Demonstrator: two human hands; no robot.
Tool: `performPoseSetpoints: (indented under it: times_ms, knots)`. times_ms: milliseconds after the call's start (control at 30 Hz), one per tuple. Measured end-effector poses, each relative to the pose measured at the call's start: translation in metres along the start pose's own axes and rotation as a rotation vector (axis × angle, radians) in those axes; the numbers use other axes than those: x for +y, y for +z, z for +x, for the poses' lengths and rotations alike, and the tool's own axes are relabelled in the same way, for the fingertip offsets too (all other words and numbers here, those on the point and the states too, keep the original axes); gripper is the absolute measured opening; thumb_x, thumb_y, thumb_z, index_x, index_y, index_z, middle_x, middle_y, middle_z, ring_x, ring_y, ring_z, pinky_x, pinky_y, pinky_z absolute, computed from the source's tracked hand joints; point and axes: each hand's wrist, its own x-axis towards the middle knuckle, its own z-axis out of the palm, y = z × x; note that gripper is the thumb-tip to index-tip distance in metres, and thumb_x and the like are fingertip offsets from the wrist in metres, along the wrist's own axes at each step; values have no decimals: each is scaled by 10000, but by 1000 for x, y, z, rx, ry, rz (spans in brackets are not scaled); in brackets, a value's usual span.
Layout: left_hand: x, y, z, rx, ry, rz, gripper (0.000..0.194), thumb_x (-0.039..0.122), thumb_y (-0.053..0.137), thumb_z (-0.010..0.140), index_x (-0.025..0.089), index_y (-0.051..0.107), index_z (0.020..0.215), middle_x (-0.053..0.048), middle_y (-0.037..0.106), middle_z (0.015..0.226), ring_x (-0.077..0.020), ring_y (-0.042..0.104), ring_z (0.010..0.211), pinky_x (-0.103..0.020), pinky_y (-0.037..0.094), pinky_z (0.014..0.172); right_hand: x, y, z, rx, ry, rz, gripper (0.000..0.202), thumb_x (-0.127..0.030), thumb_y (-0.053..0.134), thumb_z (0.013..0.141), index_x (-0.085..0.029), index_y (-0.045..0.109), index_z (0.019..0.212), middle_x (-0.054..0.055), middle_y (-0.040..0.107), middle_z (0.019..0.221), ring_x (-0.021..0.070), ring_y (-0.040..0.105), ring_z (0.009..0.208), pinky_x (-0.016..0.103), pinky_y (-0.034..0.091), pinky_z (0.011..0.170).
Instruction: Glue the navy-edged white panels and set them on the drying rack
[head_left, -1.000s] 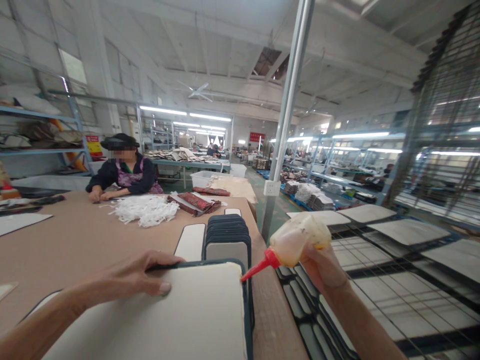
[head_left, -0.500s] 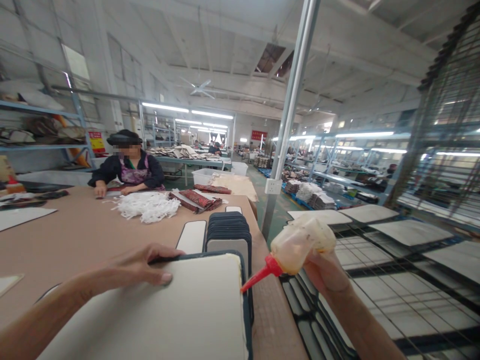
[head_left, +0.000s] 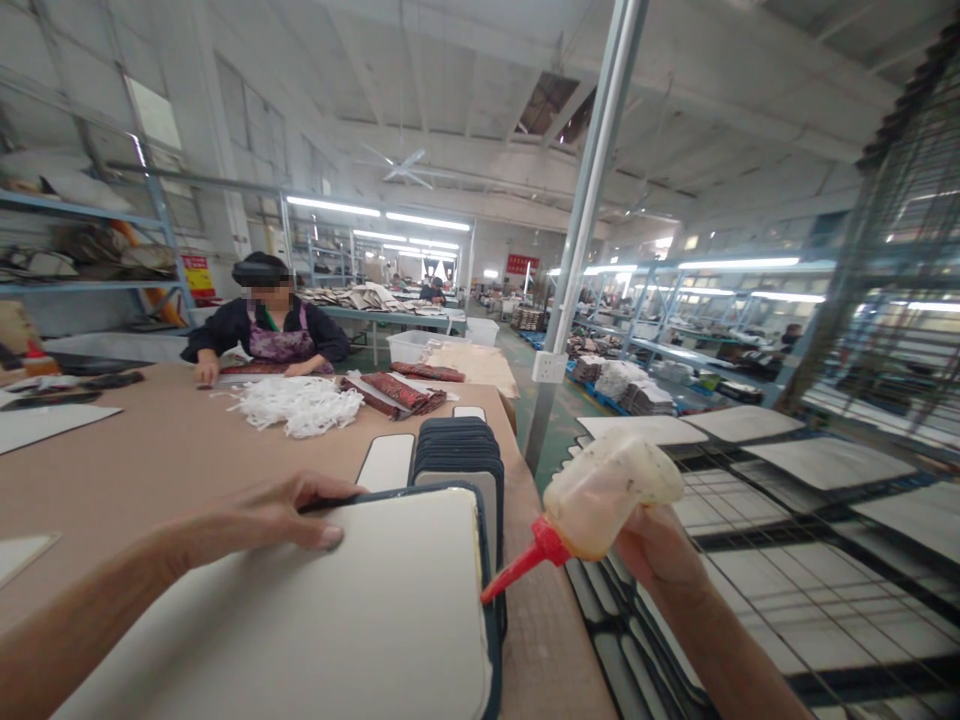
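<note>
A large pale panel with a dark edge strip [head_left: 337, 610] fills the lower middle of the view. My left hand [head_left: 277, 515] grips its far edge, thumb on the pale face and fingers behind the rim. On the right, my right hand [head_left: 660, 545] holds a translucent squeeze bottle [head_left: 600, 490] tilted down to the left. The tip of its red nozzle [head_left: 525, 568] touches the panel's right edge, where a thin yellowish line runs along the inside of the dark strip. A little yellow-brown liquid shows in the bottle.
Behind the panel stands a row of dark-edged panels [head_left: 457, 450]. White strips [head_left: 300, 403] and red patterned pieces [head_left: 397, 390] lie farther back on the brown table [head_left: 172, 440]. A person [head_left: 270, 325] works across it. A wire rack with panels [head_left: 795, 590] is at the right.
The nozzle tip has moved down along the panel's right edge, nearer to me. My left hand keeps its hold, and the view has shifted slightly.
</note>
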Motion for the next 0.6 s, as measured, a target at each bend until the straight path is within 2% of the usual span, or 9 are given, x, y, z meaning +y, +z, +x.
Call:
performPoseSetpoints:
  times_ms: [100, 200, 300, 467, 600]
  knots:
    - [3, -3, 0, -113, -16, 35, 568, 463, 758, 640, 171, 746, 1128, -32, 778, 982, -285, 684, 944, -262, 528, 793, 0, 0, -1, -9, 12, 4, 667, -454, 897, 550, -259, 683, 1151, 96, 787, 867, 328, 744, 801, 500, 579, 855]
    - [10, -3, -1, -129, -20, 25, 534, 434, 754, 650, 182, 748, 1120, -14, 779, 995, -280, 683, 958, -258, 532, 795, 1, -1, -3, -5, 17, 12, 604, -438, 897, 546, -252, 709, 1088, 76, 783, 788, 336, 742, 833, 500, 573, 865]
    - [16, 0, -4, -92, -43, -15, 503, 421, 760, 636, 180, 767, 1078, -10, 785, 955, -292, 695, 921, -270, 545, 759, 3, -3, -5, 15, 17, 19, 526, -418, 898, 547, -251, 729, 1016, 50, 768, 701, 329, 743, 794, 510, 576, 853]
    - [23, 5, -7, -36, -73, -99, 454, 357, 793, 609, 184, 783, 1028, -18, 787, 917, -305, 703, 858, -296, 552, 714, 6, -5, -9, 56, 12, 26, 356, -421, 895, 538, -258, 759, 824, 57, 776, 761, 311, 736, 728, 523, 584, 816]
    - [24, 5, -8, 13, -83, -151, 409, 335, 816, 581, 197, 796, 965, -12, 787, 917, -305, 703, 839, -310, 557, 708, 9, -9, -10, 84, 21, 21, 354, -409, 907, 511, -248, 760, 790, 56, 767, 714, 301, 728, 683, 528, 579, 814]
